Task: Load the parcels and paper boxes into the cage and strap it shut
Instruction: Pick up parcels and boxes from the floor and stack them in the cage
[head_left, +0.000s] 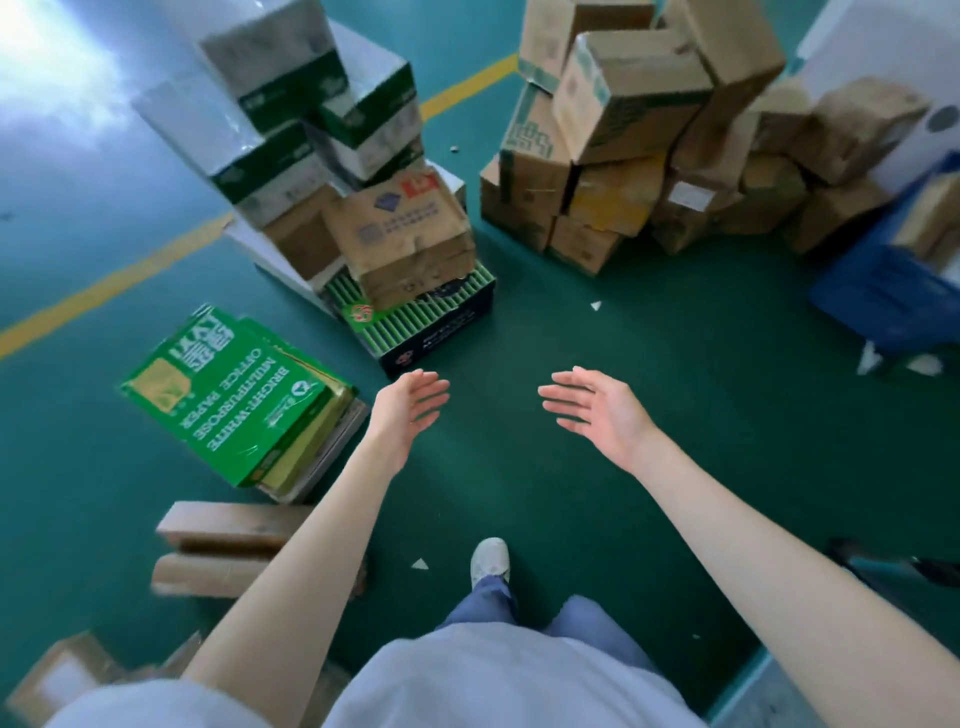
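Green floor (649, 415) with a yellow line (114, 283), white paper scraps (596, 305), one white shoe (489, 558)

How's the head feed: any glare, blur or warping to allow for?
Head view: glare washes out the floor at top left; the paper boxes, the cardboard parcels and the brown boxes at lower left are motion-blurred; the wide lens leans the stacks outward; left hand and right hand are sharp, evenly lit.

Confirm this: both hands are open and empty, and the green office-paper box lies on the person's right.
Wrong side: the head view shows the green office-paper box on the person's left. The left hand and right hand are indeed open and empty.
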